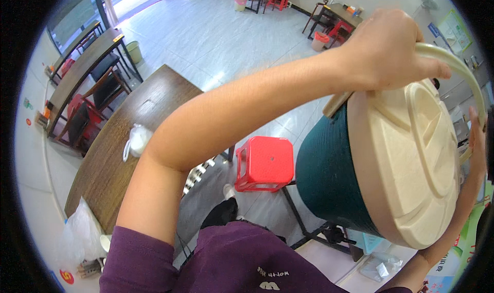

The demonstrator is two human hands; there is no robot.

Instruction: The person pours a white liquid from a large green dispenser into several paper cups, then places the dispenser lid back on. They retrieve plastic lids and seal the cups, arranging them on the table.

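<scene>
A dark green insulated barrel [324,165] with a cream lid [397,146] is tilted at the right, its lid facing the right side of the view. My left hand [386,50] reaches across from the left and is closed on the barrel's curved cream handle [455,55], above the lid. At the far right edge, my right hand [476,142] is beside the lid's rim, near the lower end of the handle; its grip is partly hidden. A black fitting [335,235] shows below the barrel.
A red plastic stool [270,160] stands between the barrel and a brown wooden table [115,158]. On the table lie a tied white bag [139,140] and a larger plastic bag [83,227]. A clear bag [380,266] rests on a pale surface at lower right.
</scene>
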